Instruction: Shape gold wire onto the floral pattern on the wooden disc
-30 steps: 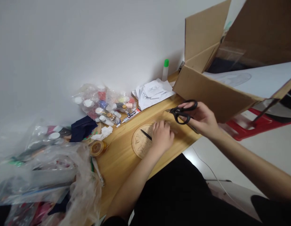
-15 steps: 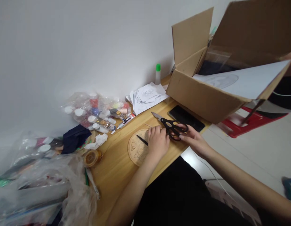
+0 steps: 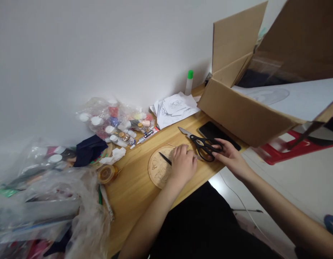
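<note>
A: Nearest first. Left hand?
B: Left hand point(image 3: 183, 164) palm-down over the right part of the round disc point(image 3: 156, 172), on the table point(image 3: 134, 194). Fingers bent; black pen point(image 3: 164, 158) pokes out beneath. Can't tell if it's gripped.
A: Hazard?
B: A sideways drag could let the pen mark the drawn lines.
A: Right hand?
B: Right hand point(image 3: 231, 158) closed on the handles of the scissors point(image 3: 196, 139), just beside the left fingers. Blades point away; a careless swing leftward could nick a knuckle.
A: Beyond?
B: Phone point(image 3: 211, 130), between scissors and cardboard box point(image 3: 244, 111). Dropped scissors might scratch it.
</note>
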`<act>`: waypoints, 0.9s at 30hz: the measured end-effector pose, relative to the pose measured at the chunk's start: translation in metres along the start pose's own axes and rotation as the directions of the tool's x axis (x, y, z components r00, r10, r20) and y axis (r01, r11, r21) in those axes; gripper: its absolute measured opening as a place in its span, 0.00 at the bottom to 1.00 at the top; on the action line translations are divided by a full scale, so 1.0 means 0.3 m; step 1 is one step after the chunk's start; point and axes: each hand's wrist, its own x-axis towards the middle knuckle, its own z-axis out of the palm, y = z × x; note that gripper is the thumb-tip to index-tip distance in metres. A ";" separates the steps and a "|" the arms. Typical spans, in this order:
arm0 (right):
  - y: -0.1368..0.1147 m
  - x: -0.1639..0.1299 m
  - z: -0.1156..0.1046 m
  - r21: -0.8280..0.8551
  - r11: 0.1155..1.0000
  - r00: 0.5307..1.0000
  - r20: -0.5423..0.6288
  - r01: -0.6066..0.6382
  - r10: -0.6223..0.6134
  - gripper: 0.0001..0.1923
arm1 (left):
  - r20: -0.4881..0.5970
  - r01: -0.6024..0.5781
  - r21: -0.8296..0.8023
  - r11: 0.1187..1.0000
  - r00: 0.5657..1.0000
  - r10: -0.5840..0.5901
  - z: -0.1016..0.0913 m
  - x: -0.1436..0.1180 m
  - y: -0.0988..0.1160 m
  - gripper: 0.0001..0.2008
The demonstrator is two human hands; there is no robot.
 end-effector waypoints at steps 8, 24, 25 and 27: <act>0.024 -0.002 0.001 -0.218 0.975 0.999 0.021 0.039 -0.036 0.33 | -0.003 0.009 0.020 1.000 1.000 -0.009 -0.009 -0.001 0.009 0.09; -0.014 0.019 0.005 -0.717 0.627 0.946 0.145 0.303 -0.292 0.27 | 0.101 0.006 0.046 0.999 0.995 -0.011 -0.018 0.005 0.027 0.17; -0.018 0.022 -0.003 -0.728 0.608 0.942 0.167 0.317 -0.291 0.25 | 0.105 0.010 0.049 0.999 0.994 -0.015 -0.015 0.004 0.027 0.17; -0.028 0.027 -0.022 -0.742 0.576 0.935 0.210 0.344 -0.287 0.21 | 0.113 0.011 0.054 0.998 0.993 -0.017 -0.012 0.002 0.027 0.17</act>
